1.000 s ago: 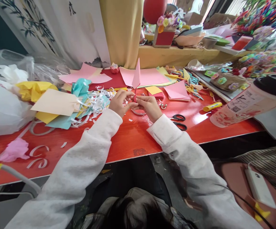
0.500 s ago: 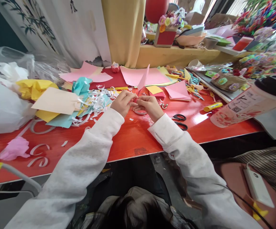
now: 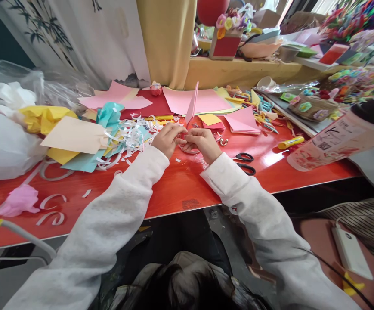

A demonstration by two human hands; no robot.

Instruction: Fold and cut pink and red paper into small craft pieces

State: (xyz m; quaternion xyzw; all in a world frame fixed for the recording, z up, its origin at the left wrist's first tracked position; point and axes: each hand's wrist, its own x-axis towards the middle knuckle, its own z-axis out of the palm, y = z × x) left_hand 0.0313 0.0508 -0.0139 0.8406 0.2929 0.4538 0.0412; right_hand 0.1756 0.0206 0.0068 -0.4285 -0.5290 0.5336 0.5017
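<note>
Above the red table (image 3: 170,189), my left hand (image 3: 168,140) and my right hand (image 3: 204,144) meet at the fingertips. Both are closed in a pinch around something small and reddish that the fingers mostly hide. An upright pink paper (image 3: 192,103) rises just behind the fingertips; whether it is held cannot be made out. Beyond my right hand lie a yellow square on red papers (image 3: 208,119) and a stack of pink paper (image 3: 243,120). Black-handled scissors (image 3: 245,157) rest to the right of my right hand.
White paper shreds (image 3: 135,137) and a beige sheet (image 3: 75,134) lie to the left, beside a white plastic bag (image 3: 6,137). On the right are a yellow tube (image 3: 291,143) and a large tilted cup (image 3: 332,140). Craft supplies crowd the back.
Both hands stay together with almost no movement. The upright pink paper has tilted slightly and looks narrower. The view has shifted a little.
</note>
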